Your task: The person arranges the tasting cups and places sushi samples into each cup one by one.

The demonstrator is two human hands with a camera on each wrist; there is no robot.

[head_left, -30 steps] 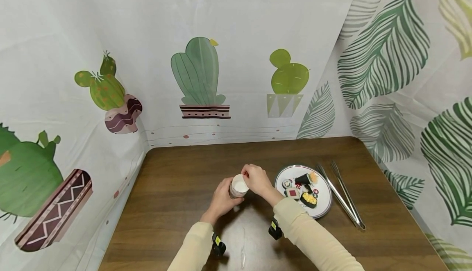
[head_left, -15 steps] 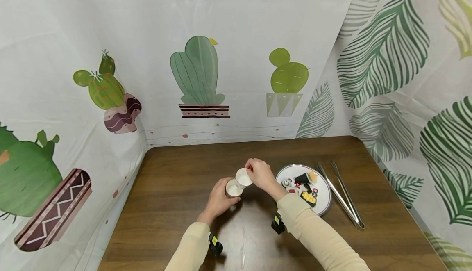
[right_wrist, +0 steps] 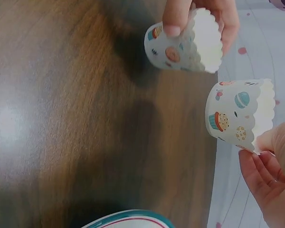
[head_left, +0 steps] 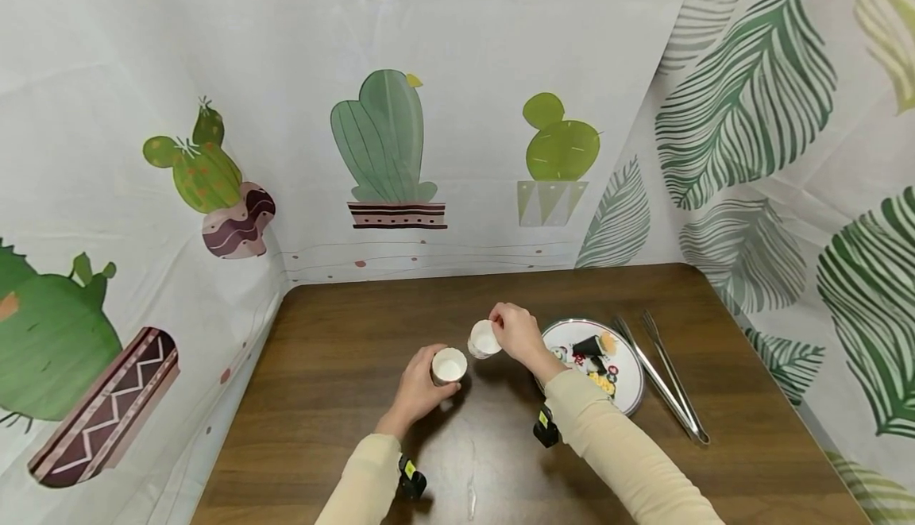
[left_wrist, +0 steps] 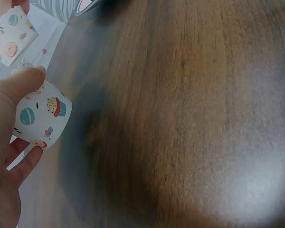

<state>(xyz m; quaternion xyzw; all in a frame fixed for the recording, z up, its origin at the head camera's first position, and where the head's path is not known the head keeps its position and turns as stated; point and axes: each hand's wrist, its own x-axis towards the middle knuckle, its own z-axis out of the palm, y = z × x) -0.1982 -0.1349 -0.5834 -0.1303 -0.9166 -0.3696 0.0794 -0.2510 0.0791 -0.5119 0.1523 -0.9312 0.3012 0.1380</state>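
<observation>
Two white paper baking cups with scalloped rims and printed cupcakes are held apart above the middle of the table. My left hand (head_left: 418, 388) grips one baking cup (left_wrist: 47, 111) round its side, thumb on the near wall and fingers beyond. Its mouth faces up in the head view, showing a white inside. My right hand (head_left: 516, 333) pinches the other baking cup (right_wrist: 240, 113) by its rim, thumb at the edge. This cup (head_left: 484, 339) hangs slightly higher and to the right of the left one.
A round plate (head_left: 629, 394) with several sushi pieces, such as a dark hand roll (head_left: 588, 346), stands right of my right hand, partly behind the forearm. Metal tongs (head_left: 668, 382) lie beyond it. A patterned cloth (head_left: 472, 247) hangs behind the wooden table (head_left: 343, 350).
At first the cups appeared as one stack. My right hand has drawn one cup off, up and to the right, while my left hand has shifted slightly left with the other.
</observation>
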